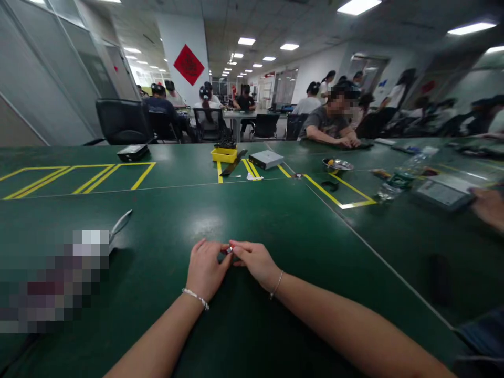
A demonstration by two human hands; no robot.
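Note:
A small red and silver object [230, 250] sits between my fingertips above the green table [252, 210]; its kind is too small to make out. My left hand [205, 269] grips it from one side with thumb and fingers pinched. From the other side my right hand [258, 263] closes its thumb and forefinger on the same piece. Fingers cover most of it. Each wrist wears a thin bracelet.
Ahead are a yellow bin [224, 155], a silver box-shaped device [266, 159] and a dark box [133, 153]. To the right are a metal bowl [337, 165], a plastic bottle [401, 178] and another person's hand [488, 207]. A pixelated item [59, 283] lies left.

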